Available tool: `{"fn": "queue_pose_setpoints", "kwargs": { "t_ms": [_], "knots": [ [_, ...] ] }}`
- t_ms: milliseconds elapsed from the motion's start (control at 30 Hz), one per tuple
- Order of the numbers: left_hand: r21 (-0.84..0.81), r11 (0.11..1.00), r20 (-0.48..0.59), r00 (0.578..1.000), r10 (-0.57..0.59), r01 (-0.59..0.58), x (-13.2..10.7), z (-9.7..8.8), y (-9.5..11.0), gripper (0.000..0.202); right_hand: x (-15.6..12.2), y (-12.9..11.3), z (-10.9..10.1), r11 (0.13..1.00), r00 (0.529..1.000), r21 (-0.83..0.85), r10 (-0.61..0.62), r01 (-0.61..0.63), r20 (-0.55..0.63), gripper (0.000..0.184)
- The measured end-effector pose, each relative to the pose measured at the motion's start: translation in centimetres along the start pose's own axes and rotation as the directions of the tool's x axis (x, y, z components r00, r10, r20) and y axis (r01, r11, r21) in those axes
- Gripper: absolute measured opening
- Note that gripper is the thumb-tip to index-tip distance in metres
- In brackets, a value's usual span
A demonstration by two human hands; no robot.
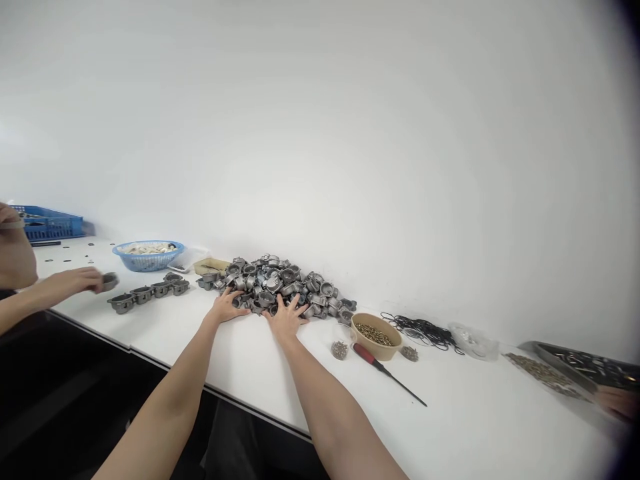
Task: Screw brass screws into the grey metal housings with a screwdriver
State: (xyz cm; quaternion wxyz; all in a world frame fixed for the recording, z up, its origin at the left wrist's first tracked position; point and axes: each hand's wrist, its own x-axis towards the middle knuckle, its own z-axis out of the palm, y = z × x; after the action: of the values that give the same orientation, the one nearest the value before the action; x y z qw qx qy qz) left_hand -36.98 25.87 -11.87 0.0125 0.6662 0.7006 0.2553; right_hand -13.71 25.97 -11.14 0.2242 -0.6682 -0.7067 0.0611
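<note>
A heap of grey cast-metal housings lies on the white table against the wall. My left hand rests at the heap's front left edge, its fingers spread against the parts. Close beside it, my right hand presses the front of the heap, fingers fanned out over several housings. Neither hand is closed round a part. To the left, a short row of similar housings stands on the table, near a co-worker's hand that holds another housing.
Right of the heap are a tan bowl of brass-coloured screws, a red-handled screwdriver, black cords and a clear plastic bag. A blue basket, a yellowish tray and a blue crate stand left.
</note>
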Motion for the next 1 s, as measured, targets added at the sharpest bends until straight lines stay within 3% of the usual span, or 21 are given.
{"fn": "queue_pose_setpoints", "kwargs": {
  "t_ms": [467, 700, 1000],
  "knots": [
    [0.032, 0.999, -0.070, 0.997, -0.018, 0.021, -1.3, 0.9, 0.7, 0.045, -1.6, 1.0, -0.5, 0.998, 0.995, 0.053, -0.040, 0.045, -0.088, 0.072],
    [0.047, 0.997, -0.023, 0.998, -0.054, 0.055, -2.8, 0.1, 1.8, 0.053, -2.3, 2.3, -0.7, 0.990, 0.996, 0.115, -0.085, 0.087, -0.022, 0.088],
    [0.068, 0.990, 0.023, 0.992, -0.127, 0.126, -3.6, -0.9, 3.3, 0.058, -4.9, 2.6, -2.1, 0.972, 0.977, 0.120, -0.207, 0.201, 0.044, 0.083]
  ]
}}
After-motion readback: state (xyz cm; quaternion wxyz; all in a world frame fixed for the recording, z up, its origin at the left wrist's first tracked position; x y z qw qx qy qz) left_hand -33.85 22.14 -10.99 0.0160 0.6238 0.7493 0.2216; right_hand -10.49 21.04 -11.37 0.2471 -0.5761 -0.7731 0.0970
